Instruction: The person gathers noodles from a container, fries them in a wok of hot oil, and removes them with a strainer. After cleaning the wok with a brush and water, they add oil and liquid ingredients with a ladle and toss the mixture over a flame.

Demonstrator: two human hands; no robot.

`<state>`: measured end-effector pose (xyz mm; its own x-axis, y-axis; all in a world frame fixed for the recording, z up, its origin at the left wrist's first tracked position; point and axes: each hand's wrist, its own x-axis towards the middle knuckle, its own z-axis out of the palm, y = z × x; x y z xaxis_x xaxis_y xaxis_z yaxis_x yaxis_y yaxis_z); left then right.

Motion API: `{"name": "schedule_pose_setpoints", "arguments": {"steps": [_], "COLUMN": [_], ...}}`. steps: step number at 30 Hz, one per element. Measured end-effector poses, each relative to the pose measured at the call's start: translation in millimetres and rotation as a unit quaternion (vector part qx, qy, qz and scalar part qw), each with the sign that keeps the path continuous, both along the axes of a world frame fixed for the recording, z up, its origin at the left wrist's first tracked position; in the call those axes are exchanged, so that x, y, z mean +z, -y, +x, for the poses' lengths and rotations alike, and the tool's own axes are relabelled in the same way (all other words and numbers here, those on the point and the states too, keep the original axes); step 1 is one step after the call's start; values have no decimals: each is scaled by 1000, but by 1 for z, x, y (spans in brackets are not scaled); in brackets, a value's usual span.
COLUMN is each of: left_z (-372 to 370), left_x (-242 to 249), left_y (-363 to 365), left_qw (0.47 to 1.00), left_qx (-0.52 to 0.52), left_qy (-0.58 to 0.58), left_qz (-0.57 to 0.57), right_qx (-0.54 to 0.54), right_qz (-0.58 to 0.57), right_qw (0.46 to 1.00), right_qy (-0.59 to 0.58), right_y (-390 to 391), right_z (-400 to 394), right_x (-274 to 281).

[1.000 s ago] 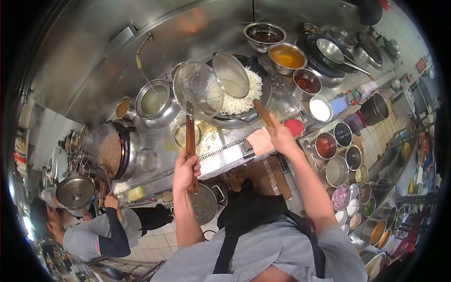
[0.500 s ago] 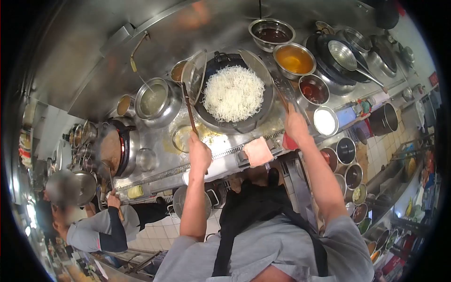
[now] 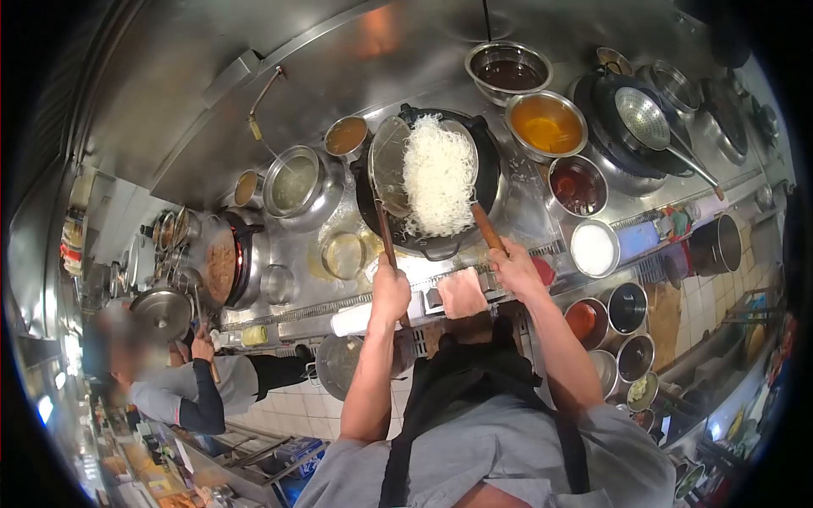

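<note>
My left hand (image 3: 391, 294) is closed round the long wooden handle of a wok spatula (image 3: 389, 165), whose broad, rounded metal head lies along the left side of a heap of white rice noodles (image 3: 438, 178). My right hand (image 3: 514, 267) grips the brown wooden handle (image 3: 489, 227) of a second wide metal spatula. Its head is mostly hidden by the noodles, with a rim showing at the upper right. The heap sits between the two heads, over a large black wok (image 3: 487, 182).
Bowls of dark liquid (image 3: 508, 69), orange liquid (image 3: 546, 124) and red sauce (image 3: 577, 184) stand right, with a tub of white contents (image 3: 594, 248). A folded pink cloth (image 3: 462, 294) lies on the front edge. Left, a co-worker (image 3: 203, 381) stands by another wok (image 3: 222, 264).
The spatula heads have come inward, and the wide noodle mound is now a narrower, taller heap between them. My hands are closer together. The whole view has shifted slightly.
</note>
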<state>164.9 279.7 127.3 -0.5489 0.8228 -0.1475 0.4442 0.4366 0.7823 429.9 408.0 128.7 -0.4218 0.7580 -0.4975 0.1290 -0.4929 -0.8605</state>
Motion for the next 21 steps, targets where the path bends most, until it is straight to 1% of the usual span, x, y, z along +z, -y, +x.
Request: {"name": "schedule_pose_setpoints", "arguments": {"steps": [1,2,3,5,6,7,9,10,12,13,14,17,19,21], "left_z": [-6,-12,-17,-20,-16,-17,-32,-40,-54,-60,-66,-78,-83,-90], "left_x": [1,2,4,13,28,36,37,37,25,22,20,21,25,17], "left_y": [1,3,6,10,13,17,28,34,44,48,53,62,68,69], "left_qw": [1000,999,999,1000,999,998,999,999,1000,1000,1000,999,999,998], "left_qx": [4,7,9,11,15,19,8,2,-2,-7,-12,-25,-31,-38], "left_qy": [23,35,46,-17,-35,-54,-39,-31,-8,-4,-1,-8,-8,-34], "left_qz": [2,8,15,5,9,11,14,14,15,16,17,22,21,33], "right_qx": [-3,-7,-12,14,25,38,62,68,59,53,64,58,66,67], "right_qz": [134,266,392,357,338,358,393,386,403,410,370,388,394,420], "right_qw": [990,961,913,911,907,892,860,857,854,852,880,879,872,859], "right_qy": [39,78,115,206,251,274,321,334,325,321,292,271,284,285], "right_y": [1,3,7,26,36,43,58,63,75,83,90,110,120,122], "right_z": [-1,-4,-6,-27,-37,-45,-61,-63,-59,-58,-50,-45,-59,-76], "right_x": [-5,-14,-19,10,21,21,16,17,24,40,62,77,52,8]}}
